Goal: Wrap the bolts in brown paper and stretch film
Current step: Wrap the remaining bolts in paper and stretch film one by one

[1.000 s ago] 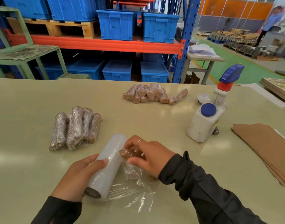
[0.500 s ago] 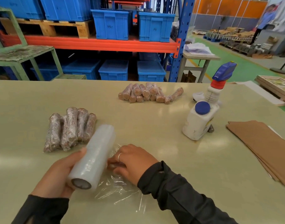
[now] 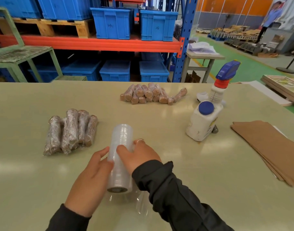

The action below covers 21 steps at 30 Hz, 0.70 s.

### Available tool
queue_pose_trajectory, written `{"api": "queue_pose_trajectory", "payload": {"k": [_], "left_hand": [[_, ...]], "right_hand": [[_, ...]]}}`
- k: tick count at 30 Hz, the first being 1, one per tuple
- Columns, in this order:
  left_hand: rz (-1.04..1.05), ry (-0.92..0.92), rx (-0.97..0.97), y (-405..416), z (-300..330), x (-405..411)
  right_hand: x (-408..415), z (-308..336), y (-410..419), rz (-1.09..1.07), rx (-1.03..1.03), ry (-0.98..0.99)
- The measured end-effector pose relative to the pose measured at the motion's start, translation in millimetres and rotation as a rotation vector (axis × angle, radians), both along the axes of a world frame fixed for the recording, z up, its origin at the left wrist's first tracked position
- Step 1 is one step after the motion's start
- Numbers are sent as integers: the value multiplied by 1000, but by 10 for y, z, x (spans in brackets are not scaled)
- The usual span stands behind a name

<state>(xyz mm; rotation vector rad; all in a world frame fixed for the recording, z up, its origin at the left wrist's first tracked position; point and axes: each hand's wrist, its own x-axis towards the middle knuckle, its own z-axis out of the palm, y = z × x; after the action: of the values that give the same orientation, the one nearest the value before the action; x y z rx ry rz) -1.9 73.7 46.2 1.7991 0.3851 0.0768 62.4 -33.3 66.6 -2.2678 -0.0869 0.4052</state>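
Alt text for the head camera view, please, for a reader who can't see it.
Both hands, left hand and right hand, grip a roll of stretch film over a table. Film-wrapped bundles lie to the left, paper-wrapped ones farther back, brown paper sheets to the right.

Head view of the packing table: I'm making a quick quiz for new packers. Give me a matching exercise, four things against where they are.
Things:
1. stretch film roll
2. film-wrapped bundles
3. brown paper sheets
4. white bottle

Places:
A. right edge of the table
B. between both hands
C. left of the roll
D. standing between the roll and the paper sheets

Pairs: 1-B, 2-C, 3-A, 4-D
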Motion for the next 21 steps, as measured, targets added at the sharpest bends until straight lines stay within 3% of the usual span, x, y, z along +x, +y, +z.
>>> {"api": "queue_pose_trajectory", "payload": {"k": [3, 9, 12, 16, 19, 21], "left_hand": [[-17, 39, -68, 56, -30, -27], [-73, -21, 118, 100, -100, -79], [-223, -20, 379, 159, -110, -70], [-293, -76, 1066, 67, -128, 35], [-329, -63, 1301, -28, -179, 90], [-326, -47, 1354, -51, -212, 112]], "right_hand": [[-136, 8, 82, -12, -49, -101], [-347, 41, 281, 81, -145, -288], [-332, 55, 154, 142, -240, -316], [-288, 78, -102, 101, -248, -313], [-246, 60, -351, 29, -259, -249], [-225, 45, -475, 4, -299, -203]]}}
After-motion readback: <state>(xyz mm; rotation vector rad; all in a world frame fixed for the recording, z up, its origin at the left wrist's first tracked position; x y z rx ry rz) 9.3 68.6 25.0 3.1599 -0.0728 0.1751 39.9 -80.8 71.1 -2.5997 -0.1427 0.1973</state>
